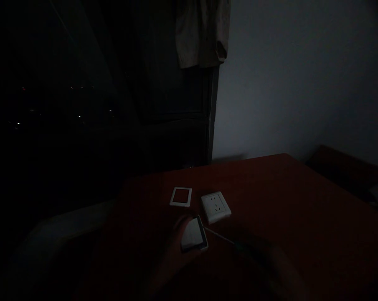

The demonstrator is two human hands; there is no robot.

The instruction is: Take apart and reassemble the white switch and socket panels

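My left hand (176, 253) is closed around a white square wall plate (192, 234), held above the table and showing a dark band along its right side. In my right hand (276, 265), very dim here, is a screwdriver (220, 236) with a thin metal shaft. Its tip meets, or comes very close to, the right edge of the wall plate. A white wall socket (216, 207) lies face up just beyond, its slots visible. To the left of that socket rests a thin white square frame (181, 197) with an open middle.
The reddish-brown table (254, 184) runs back to a pale wall (285, 83). At the left is a dark window (66, 104) with small lights, and a curtain (203, 33) hangs beside the wall. Darkness hides much of the foreground.
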